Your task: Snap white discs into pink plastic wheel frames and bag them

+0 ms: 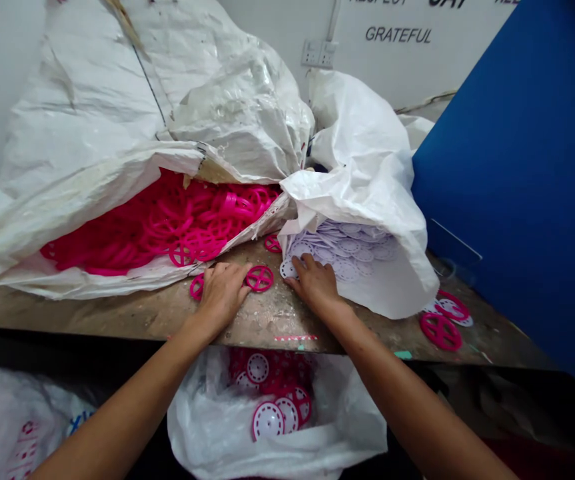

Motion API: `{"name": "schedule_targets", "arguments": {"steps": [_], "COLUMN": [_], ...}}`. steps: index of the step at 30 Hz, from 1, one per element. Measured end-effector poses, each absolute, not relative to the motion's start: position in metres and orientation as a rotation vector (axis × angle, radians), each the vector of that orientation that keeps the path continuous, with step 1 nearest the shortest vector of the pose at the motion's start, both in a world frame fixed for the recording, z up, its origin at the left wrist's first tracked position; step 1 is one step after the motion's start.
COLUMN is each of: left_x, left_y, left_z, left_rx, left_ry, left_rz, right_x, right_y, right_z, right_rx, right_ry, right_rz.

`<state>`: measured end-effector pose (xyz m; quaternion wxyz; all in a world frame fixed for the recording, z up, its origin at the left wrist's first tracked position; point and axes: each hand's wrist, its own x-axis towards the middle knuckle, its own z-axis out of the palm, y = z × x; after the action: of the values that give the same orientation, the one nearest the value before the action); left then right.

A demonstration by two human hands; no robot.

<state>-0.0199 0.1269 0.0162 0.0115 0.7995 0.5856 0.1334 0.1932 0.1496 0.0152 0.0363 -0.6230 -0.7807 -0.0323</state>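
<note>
My left hand (224, 291) is closed at the tabletop, with the edge of a pink spoked plastic wheel (259, 279) between its thumb and index finger. Another pink wheel (196, 287) lies partly hidden behind that hand. On the right, my right hand (316, 284) pinches a white slotted disc (288, 269) at the mouth of a white sack (392, 283) holding many such discs (350, 250). Behind my left hand, a larger white sack (82, 180) lies open, full of pink wheels (182, 220).
Below the table edge, an open white bag (192, 427) holds pink wheels with white discs fitted in them (268, 421). A few loose pink wheels (440, 331) and white discs lie at the table's right. A blue panel (522, 167) stands there.
</note>
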Motion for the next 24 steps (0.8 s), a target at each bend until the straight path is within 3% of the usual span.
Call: {"name": "schedule_targets", "arguments": {"steps": [13,16,20,24], "left_x": [-0.001,-0.003,0.006,0.024], "left_y": [0.151,0.134,0.094,0.055], "left_z": [0.023,0.025,0.02,0.02], "left_rx": [2.377,2.33,1.668,0.933], "left_ry": [1.711,1.643,1.404,1.012], "left_rz": [0.417,0.552,0.973,0.984], "right_x": [0.203,0.211,0.211,0.196], "right_y": [0.159,0.136,0.091,0.058], "right_z": [0.039,0.036,0.034,0.03], "right_rx": [-1.87,-1.775,-1.37,-1.096], "right_ry": [-2.27,-2.168,-1.619,-1.285], "right_rz": [0.215,0.269,0.802,1.113]}}
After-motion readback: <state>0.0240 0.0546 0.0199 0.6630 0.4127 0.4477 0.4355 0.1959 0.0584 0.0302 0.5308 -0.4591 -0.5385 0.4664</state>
